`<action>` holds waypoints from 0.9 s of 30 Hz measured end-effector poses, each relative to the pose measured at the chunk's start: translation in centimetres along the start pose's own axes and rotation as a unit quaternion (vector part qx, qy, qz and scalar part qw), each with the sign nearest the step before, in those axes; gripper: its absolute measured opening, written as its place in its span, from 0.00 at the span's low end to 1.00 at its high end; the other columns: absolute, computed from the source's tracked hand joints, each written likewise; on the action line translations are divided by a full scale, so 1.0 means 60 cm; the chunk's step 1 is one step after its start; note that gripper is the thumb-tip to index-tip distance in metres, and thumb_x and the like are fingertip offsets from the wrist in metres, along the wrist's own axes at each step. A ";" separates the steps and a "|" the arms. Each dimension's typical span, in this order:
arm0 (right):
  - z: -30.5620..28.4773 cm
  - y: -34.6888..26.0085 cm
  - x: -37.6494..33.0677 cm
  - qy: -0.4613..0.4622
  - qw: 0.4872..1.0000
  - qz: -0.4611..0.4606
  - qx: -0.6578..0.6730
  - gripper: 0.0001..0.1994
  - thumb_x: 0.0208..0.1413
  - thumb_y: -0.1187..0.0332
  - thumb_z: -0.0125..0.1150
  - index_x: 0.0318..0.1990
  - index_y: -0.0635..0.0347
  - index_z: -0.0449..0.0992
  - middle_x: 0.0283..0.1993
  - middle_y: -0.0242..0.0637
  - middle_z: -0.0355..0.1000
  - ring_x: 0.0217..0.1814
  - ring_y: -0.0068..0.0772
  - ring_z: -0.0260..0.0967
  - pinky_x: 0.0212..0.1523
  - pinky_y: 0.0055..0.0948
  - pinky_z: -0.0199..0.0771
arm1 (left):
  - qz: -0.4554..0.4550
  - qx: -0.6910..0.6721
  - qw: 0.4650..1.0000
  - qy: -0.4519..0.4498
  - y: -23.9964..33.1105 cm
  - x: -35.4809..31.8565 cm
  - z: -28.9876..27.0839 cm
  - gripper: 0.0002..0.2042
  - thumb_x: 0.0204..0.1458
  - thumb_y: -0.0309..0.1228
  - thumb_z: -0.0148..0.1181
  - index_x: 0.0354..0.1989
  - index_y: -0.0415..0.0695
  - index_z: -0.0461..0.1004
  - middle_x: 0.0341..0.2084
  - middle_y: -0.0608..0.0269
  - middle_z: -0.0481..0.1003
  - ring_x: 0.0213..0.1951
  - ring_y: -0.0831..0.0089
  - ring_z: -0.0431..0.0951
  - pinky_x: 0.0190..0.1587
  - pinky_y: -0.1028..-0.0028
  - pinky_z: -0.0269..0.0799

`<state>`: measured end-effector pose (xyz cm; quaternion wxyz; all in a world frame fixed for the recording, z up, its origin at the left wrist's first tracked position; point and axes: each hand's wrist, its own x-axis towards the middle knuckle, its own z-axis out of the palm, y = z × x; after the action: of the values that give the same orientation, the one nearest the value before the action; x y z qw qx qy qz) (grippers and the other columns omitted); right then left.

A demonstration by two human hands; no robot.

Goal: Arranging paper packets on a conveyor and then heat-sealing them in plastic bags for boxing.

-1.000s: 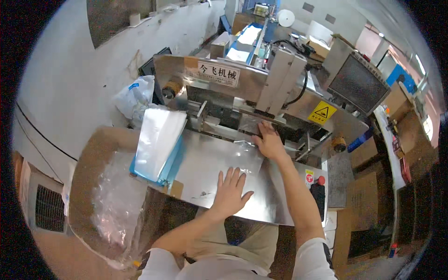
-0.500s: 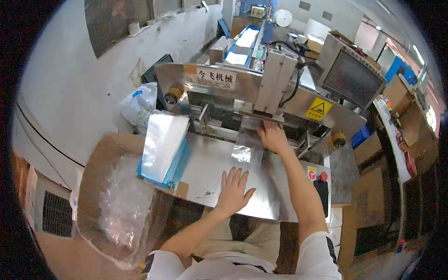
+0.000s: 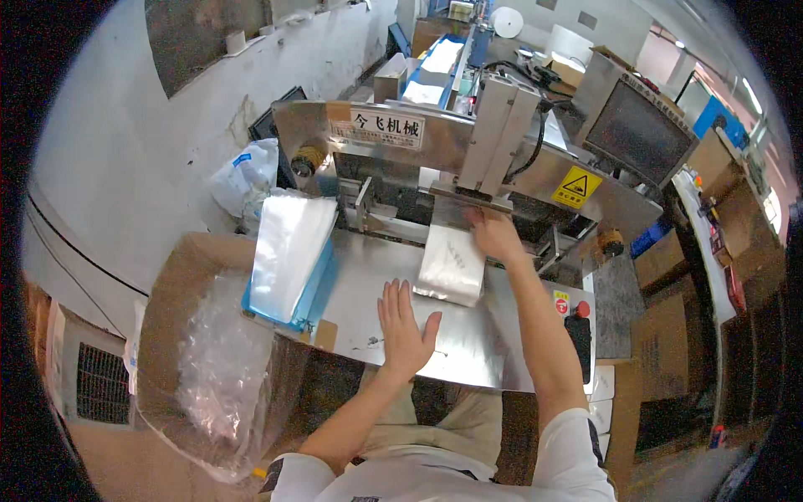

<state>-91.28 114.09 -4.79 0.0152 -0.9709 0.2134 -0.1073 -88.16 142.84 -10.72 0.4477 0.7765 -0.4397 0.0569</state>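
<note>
left hand (image 3: pixel 401 335): facing down, open, holding nothing | right hand (image 3: pixel 497 236): lying at bag (image 3: pixel 452 266) edge, probably steadying it; grip unclear | bag: reaching toward bar (image 3: pixel 470 197)

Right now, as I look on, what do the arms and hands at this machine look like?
They are a person's own. The left hand and right hand are bare, with no gloves visible. The forearms are uncovered, with no cables attached. Above them are short white sleeves, each with a dark stripe on its outer side.
</note>
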 end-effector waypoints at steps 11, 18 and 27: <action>-0.014 -0.131 -0.302 0.127 0.858 0.176 0.465 0.27 0.65 0.68 0.51 0.69 0.68 0.54 0.68 0.53 0.60 0.71 0.44 0.57 0.68 0.36 0.56 | 0.023 -0.029 0.999 0.004 -0.019 -0.007 -0.007 0.35 0.56 0.38 0.57 0.65 0.28 0.51 0.64 0.30 0.53 0.67 0.35 0.50 0.69 0.47 0.42; 0.013 -0.134 -0.319 0.106 0.797 0.217 0.554 0.32 0.63 0.62 0.56 0.68 0.70 0.54 0.68 0.58 0.58 0.71 0.47 0.57 0.68 0.36 0.57 | -0.130 -0.220 0.967 -0.006 -0.009 0.043 -0.015 0.34 0.62 0.42 0.52 0.68 0.30 0.49 0.66 0.38 0.55 0.68 0.50 0.55 0.68 0.62 0.49; 0.091 -0.119 -0.185 0.117 0.815 0.275 0.497 0.40 0.59 0.45 0.55 0.67 0.71 0.57 0.67 0.61 0.59 0.69 0.51 0.59 0.66 0.37 0.58 | -0.213 -0.204 0.948 -0.122 -0.070 0.169 0.048 0.42 0.57 0.59 0.50 0.62 0.25 0.60 0.59 0.32 0.65 0.61 0.45 0.67 0.64 0.62 0.59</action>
<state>-97.00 125.15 -11.83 0.4997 -0.7121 0.3891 -0.3031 -79.81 135.17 -10.24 0.5416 0.7449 -0.3177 -0.2255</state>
